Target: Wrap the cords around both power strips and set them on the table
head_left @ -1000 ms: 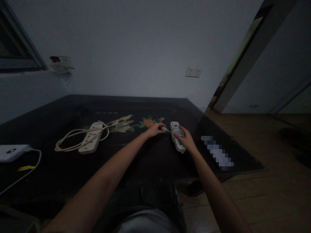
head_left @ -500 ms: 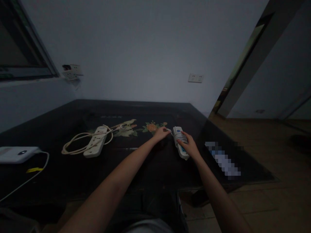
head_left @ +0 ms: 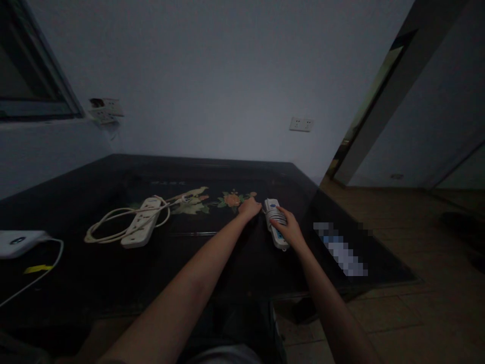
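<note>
A white power strip with a blue button (head_left: pixel 273 217) lies on the dark table (head_left: pixel 212 263) near its right side. My right hand (head_left: pixel 288 227) rests on top of it, fingers curled over its body. My left hand (head_left: pixel 249 207) is closed just left of the strip's far end, pinching something small that I cannot make out. A second, cream power strip (head_left: pixel 142 228) with its cord looped around it lies to the left, away from both hands.
A white box-like device (head_left: pixel 18 242) with a white cable and a yellow tag sits at the table's left edge. A blurred flat object (head_left: pixel 343 250) lies near the right edge. Wall sockets (head_left: pixel 301 124) are behind; tiled floor and a doorway lie to the right.
My left hand has drawn closer to the strip's far end; the small pale piece seen between its fingers a second ago is now hidden. My right hand stays on the strip.
</note>
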The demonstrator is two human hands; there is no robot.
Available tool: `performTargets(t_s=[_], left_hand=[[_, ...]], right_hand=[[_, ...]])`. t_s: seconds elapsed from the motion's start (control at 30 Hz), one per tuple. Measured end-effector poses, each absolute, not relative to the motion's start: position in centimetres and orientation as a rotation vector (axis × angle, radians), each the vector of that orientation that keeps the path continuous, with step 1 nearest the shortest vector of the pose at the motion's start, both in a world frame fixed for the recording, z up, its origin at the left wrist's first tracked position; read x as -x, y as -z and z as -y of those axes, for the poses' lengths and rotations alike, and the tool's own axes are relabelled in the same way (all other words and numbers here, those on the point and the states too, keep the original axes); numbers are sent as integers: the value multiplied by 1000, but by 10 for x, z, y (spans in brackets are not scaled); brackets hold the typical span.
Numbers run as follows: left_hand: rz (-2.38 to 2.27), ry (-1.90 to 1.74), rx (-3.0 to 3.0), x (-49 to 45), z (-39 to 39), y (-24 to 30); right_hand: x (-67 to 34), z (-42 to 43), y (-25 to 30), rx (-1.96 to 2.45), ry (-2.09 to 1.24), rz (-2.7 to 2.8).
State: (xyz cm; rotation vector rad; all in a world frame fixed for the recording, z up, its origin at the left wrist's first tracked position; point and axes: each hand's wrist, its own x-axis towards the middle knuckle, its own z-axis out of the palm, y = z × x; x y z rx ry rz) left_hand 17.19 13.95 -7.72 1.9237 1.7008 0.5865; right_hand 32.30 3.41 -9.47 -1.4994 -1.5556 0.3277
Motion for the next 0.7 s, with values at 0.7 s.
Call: performTargets(t_s=[0.7], left_hand=[[-1436, -676, -2164, -150, -86, 75]], right_hand=[[-316, -38, 99, 1535, -277, 1464]])
